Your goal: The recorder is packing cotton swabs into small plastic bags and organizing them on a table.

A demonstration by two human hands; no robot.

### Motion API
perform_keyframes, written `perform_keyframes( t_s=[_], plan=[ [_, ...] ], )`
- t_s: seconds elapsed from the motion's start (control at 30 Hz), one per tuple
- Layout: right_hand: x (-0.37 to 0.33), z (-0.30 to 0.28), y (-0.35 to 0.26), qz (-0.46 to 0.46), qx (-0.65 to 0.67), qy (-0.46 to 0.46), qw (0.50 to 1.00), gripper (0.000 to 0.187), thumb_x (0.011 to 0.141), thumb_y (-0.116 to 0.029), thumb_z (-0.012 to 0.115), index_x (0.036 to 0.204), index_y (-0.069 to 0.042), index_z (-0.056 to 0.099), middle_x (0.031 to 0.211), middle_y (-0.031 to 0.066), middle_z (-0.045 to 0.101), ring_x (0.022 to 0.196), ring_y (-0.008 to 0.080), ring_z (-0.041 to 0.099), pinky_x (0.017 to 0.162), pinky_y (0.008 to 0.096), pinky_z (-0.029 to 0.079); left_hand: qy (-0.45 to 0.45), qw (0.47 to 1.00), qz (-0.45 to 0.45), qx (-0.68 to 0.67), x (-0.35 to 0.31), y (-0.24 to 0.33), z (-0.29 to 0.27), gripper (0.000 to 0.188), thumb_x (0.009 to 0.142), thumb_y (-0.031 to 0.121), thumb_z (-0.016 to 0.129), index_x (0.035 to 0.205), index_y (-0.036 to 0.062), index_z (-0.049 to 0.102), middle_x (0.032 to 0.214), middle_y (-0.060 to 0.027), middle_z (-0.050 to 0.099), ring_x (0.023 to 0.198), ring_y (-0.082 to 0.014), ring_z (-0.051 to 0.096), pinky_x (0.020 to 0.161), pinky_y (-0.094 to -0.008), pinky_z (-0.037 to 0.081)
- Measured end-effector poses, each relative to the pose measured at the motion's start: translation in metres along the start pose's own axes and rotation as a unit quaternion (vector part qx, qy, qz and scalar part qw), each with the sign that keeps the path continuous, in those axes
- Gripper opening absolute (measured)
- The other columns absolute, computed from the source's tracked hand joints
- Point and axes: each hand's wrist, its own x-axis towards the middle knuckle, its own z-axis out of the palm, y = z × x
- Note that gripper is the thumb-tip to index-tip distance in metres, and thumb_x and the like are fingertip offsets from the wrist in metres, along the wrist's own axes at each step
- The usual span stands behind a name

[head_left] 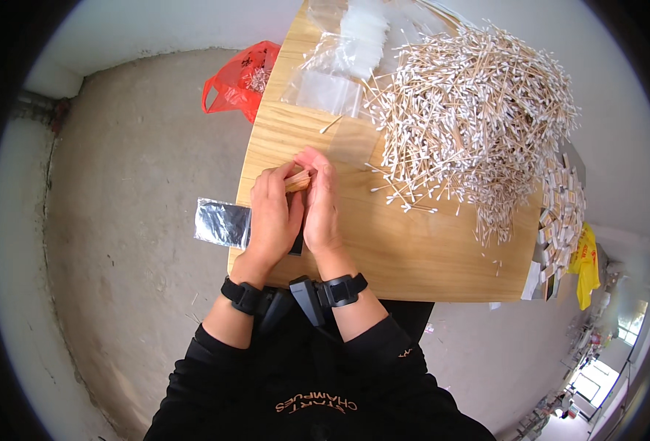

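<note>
A bundle of wooden-stick cotton swabs [297, 181] sits between my two hands near the table's left side. My left hand [269, 213] closes round it from the left, the fingers curled over the sticks. From the right, my right hand [322, 206] cups the same bundle, its fingers bent over the far end. The swab tips are mostly hidden by my fingers. Under my wrists a dark flat object [296, 245] shows in part; its kind is unclear. To the right rises a large heap of loose cotton swabs [479, 110].
Clear plastic bags [328, 92] lie at the table's far left. A shiny black-and-silver packet [222, 223] overhangs the left edge. Beyond that edge is a red plastic bag [240, 81]. Stacked small packs [561, 213] and a yellow bag [584, 264] are at the right.
</note>
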Motion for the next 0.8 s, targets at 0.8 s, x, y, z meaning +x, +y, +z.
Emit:
perform_keyframes(
  t_s=[0.8],
  plan=[
    [-0.031,-0.04,-0.026,-0.012,-0.014,0.025,1.0,0.054,0.094,-0.042,0.031,0.128,-0.001,0.035,0.111,0.0108,0.048,0.108,0.0201,0.047,0.096,0.0333,0.035,-0.077,0.997,-0.032,0.0,0.023,0.009,-0.024,0.025,0.079,-0.002,0.053,0.103,-0.0003,0.052,0.093,-0.0152,0.057,0.082,-0.0285,0.059,0.072,-0.031,0.046]
  ],
)
